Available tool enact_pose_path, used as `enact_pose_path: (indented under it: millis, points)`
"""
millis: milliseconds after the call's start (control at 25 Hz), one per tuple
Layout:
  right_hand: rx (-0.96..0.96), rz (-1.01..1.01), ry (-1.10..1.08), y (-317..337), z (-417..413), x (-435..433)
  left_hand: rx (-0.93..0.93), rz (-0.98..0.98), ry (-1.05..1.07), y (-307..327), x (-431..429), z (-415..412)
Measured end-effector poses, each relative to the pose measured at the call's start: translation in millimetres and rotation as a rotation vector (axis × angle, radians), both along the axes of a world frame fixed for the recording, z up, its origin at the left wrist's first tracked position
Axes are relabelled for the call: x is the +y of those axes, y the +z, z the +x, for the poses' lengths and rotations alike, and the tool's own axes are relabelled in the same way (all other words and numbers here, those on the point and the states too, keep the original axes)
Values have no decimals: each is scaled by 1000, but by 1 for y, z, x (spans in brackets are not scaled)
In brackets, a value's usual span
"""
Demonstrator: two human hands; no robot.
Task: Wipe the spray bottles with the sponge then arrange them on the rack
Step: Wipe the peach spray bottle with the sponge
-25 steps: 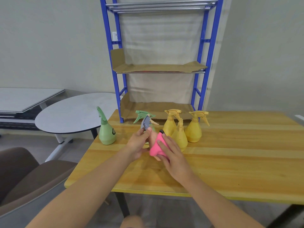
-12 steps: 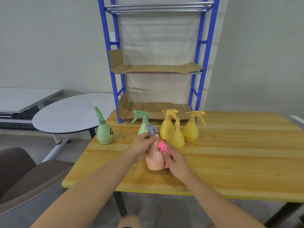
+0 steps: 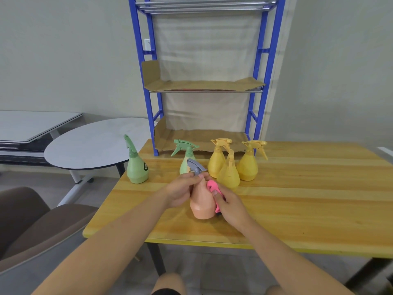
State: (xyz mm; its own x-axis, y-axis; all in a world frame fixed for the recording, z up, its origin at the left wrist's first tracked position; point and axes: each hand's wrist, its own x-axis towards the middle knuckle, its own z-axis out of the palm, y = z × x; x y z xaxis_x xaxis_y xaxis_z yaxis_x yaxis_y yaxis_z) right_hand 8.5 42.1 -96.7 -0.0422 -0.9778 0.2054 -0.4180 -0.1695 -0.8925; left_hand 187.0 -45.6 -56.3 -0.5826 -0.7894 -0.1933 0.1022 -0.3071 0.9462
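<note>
A peach spray bottle (image 3: 201,204) with a grey trigger head stands upright on the wooden table (image 3: 297,199). My left hand (image 3: 180,191) grips its neck just under the head. My right hand (image 3: 230,206) presses a pink sponge (image 3: 213,188) against the bottle's right side. Behind stand two green bottles (image 3: 137,167) (image 3: 186,158) and three yellow ones (image 3: 218,162) (image 3: 228,173) (image 3: 248,165). The blue rack (image 3: 253,107) rises at the table's back, its cardboard-lined shelves (image 3: 202,85) holding no bottles.
A round grey table (image 3: 93,143) and a long grey table (image 3: 32,124) sit to the left. A brown chair (image 3: 32,228) is at the lower left beside the wooden table's near corner.
The peach bottle went from tilted and raised to upright on the table. My right hand with the sponge shifted from its front to its right side.
</note>
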Motion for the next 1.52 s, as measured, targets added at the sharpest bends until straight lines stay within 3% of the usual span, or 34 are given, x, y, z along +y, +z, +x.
enact_pose_path:
  millis: [480, 800, 1120, 1240, 1400, 1520]
  points:
    - [-52, 39, -101, 1, -6, 9, -43, -172, -174, -20, 26, 8]
    - [-133, -24, -99, -1, -12, 18, -100, -239, 207, -27, 31, -9]
    - [-127, -101, -81, 0, -2, 15, 98, -73, 201, -30, 27, -17]
    - [12, -203, -17, -3, 12, 7, 151, -3, 215, -29, 23, -20]
    - [462, -230, 54, -23, 15, 0, 207, 169, 258, -25, 19, -21]
    - [571, -343, 76, -31, 4, 7, 168, 181, 306, -25, 15, -20]
